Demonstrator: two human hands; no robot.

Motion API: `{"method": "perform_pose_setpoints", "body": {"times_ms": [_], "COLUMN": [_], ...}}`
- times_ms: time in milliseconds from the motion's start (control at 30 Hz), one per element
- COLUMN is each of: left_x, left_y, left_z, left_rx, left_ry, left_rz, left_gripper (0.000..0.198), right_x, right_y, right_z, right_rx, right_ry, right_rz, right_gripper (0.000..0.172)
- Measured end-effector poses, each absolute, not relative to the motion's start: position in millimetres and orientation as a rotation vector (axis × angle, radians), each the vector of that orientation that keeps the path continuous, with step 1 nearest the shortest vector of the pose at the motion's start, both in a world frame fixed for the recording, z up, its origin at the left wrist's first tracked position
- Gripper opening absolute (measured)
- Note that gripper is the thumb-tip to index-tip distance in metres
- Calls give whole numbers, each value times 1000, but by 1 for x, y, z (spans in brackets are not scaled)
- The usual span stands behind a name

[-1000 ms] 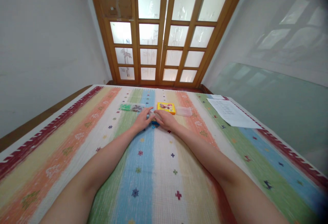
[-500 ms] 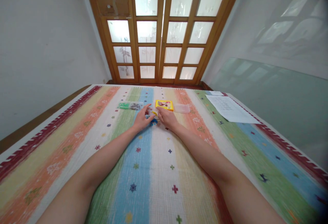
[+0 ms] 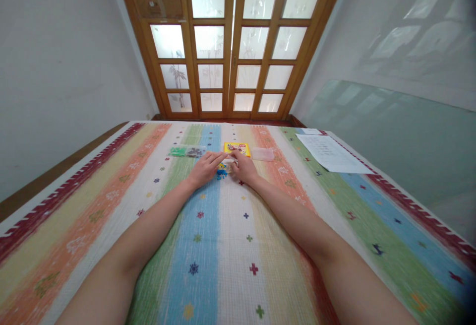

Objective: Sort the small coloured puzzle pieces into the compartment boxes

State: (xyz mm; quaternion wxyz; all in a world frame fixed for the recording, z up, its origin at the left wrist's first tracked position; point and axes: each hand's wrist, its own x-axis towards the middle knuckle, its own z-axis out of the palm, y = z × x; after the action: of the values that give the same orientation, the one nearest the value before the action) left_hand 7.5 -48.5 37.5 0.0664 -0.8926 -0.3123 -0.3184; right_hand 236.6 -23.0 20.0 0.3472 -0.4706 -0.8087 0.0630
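Both my arms reach far out over a striped cloth (image 3: pixel 223 245). My left hand (image 3: pixel 205 167) and my right hand (image 3: pixel 242 166) meet at the far middle, fingers pinched together around a small clear thing with blue and yellow bits (image 3: pixel 222 170) lying between and under them. What exactly they pinch is too small to name. A yellow box (image 3: pixel 237 148) lies just behind my right hand.
A clear bag with green and dark pieces (image 3: pixel 187 151) lies left of the box, a small clear container (image 3: pixel 263 154) right of it. A white printed sheet (image 3: pixel 329 152) lies at the far right. Wooden glazed doors (image 3: pixel 228 42) stand behind the table.
My hands have stayed together at the same spot, fingers shifting slightly over the small pieces. The view has tilted a little, so everything sits higher in the picture.
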Motion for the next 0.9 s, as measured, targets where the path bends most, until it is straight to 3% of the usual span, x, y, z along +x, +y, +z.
{"method": "perform_pose_setpoints", "body": {"times_ms": [433,533,633,900], "left_x": [1,7,14,24], "left_y": [-44,-47,-50,-49], "left_z": [29,31,34,25], "left_rx": [-2670,-2664,-2621,-2687], "left_ry": [-1245,-1368,-1439,-1524], "left_rz": [-1486,-1735,-1909,-1721], "left_gripper": [66,70,57,36], "right_x": [235,235,232,226], "right_y": [-24,-30,-37,-36], "right_z": [19,26,32,35], "right_rx": [-905,-823,-762,-831], "right_ry": [-2082,-2141,-2240,-2323], "right_rz": [81,22,-35,-110], "right_gripper": [33,39,49,38]}}
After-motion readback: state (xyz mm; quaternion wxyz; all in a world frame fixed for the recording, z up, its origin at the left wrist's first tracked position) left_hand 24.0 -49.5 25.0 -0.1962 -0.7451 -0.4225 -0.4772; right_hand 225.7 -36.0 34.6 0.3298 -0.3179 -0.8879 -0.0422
